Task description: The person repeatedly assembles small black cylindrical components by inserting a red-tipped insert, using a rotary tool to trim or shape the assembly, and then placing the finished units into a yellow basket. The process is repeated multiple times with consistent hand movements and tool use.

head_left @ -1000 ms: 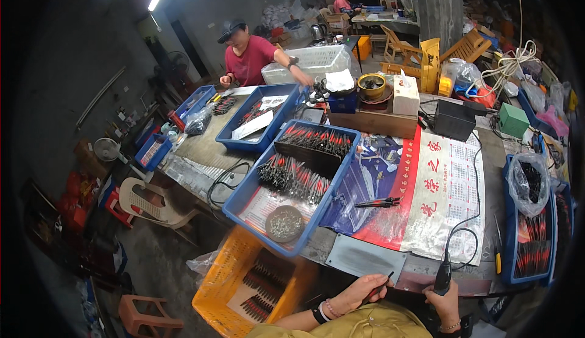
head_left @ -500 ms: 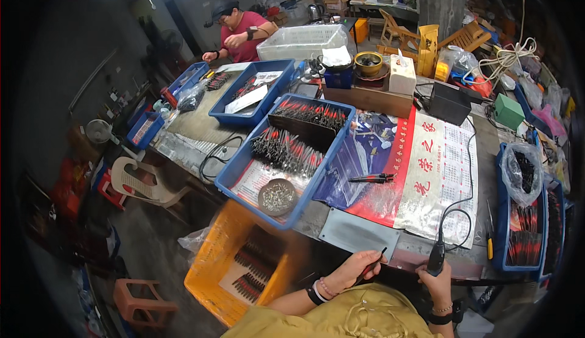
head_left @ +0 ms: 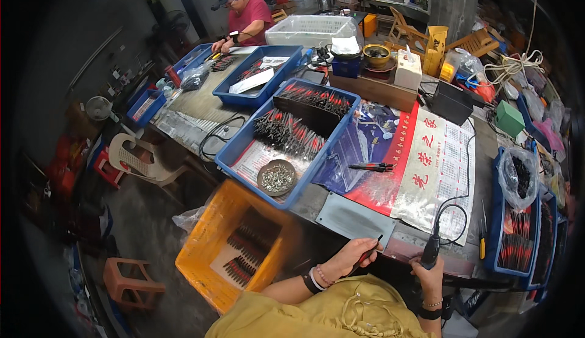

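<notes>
A slim black-and-red pen-shaped piece point(head_left: 367, 255) sits at lower centre, pinched in the fingers of the left hand point(head_left: 350, 256); the right hand point(head_left: 430, 277) wraps a black rounded corded tool point(head_left: 431, 251). Its looped black cable point(head_left: 467, 217), lower right, might snag if tugged

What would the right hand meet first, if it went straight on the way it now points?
The right hand, holding a black tool, would probably meet the table's near edge first; its height is hard to judge.
</notes>
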Tool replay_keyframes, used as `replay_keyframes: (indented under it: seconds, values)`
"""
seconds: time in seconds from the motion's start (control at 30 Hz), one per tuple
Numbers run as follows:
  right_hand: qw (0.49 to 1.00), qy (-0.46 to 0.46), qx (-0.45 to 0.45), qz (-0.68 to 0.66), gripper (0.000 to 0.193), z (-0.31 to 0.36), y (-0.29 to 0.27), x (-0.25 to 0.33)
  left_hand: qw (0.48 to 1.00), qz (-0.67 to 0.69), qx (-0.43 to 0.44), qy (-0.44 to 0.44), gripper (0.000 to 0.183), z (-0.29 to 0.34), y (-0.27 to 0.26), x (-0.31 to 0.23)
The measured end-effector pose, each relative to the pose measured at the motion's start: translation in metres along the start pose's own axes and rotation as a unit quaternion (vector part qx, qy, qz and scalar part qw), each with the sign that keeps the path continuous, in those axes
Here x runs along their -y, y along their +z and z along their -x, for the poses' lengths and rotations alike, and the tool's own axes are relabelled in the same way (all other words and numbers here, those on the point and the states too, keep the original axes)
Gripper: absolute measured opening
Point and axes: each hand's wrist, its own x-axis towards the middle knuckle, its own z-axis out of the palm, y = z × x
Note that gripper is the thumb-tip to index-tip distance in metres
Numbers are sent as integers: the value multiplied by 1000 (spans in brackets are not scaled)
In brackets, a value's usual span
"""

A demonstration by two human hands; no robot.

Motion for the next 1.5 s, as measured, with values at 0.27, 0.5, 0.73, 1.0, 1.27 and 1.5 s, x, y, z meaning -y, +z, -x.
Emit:
replay_keyframes:
  seconds: [0.27, 0.5, 0.73, 1.0, 1.27, 1.5]
  values:
    - [1000, 0, -7, 1, 23, 0, 2, 1, 1000, 8, -5, 5, 30, 1, 1, 2]
    - [1000, -6, -18, -4, 24, 1, 4, 3, 1000, 13, 6, 2, 30, -1, -1, 3]
    - [1000, -1, -19, -10, 24, 2, 4, 5, 1000, 6, 2, -6, 30, -2, -2, 3]
    - [1000, 6, -14, -10, 21, 1, 5, 7, 1000, 12, 10, -11, 30, -2, -3, 3]
    - [1000, 4, -17, 5, 19, 2, 5, 10, 1000, 3, 3, -7, 29, 0, -2, 2]
    - [1000, -1, -16, -3, 19, 1, 4, 4, 1000, 2, 5, -11, 29, 1, -2, 1]
